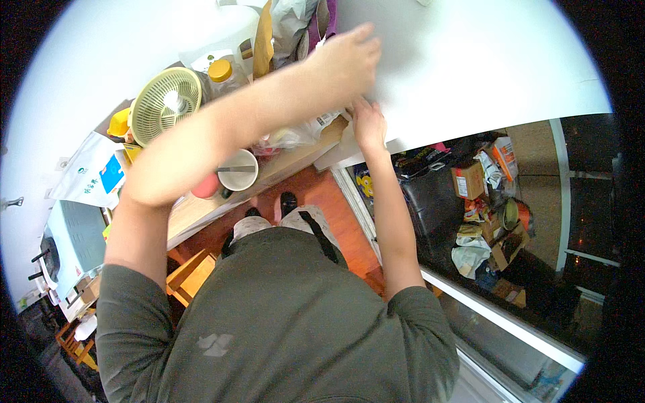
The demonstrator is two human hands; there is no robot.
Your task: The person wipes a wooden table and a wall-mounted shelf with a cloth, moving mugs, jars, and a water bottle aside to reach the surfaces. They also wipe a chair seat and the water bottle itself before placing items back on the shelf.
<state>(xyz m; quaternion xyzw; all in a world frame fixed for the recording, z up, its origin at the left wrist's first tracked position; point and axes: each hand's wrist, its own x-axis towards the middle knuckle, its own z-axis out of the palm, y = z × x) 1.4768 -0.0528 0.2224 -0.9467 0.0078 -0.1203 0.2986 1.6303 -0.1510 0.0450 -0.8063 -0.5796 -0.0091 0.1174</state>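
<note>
My left hand (352, 58) is blurred and stretched across to the right, beside the white wall (484, 65); its fingers are slightly bent, and whether it holds anything does not show. Just below it, my right hand (369, 122) rests at the right end of the wooden counter (325, 138), its fingertips close to a small thing that cannot be made out. A clear plastic bag (297, 136) lies on the counter by both hands. Behind my left forearm stand a grey plastic bag (292, 30) and a jar with a yellow lid (220, 71).
A white cup (245, 177) with a flat grey utensil across it stands near the counter's front edge, beside a red round thing (205, 186). Farther left are a green plastic strainer basket (146, 108) and a white bag (83, 171). Cardboard boxes (467, 182) lie beyond the door frame.
</note>
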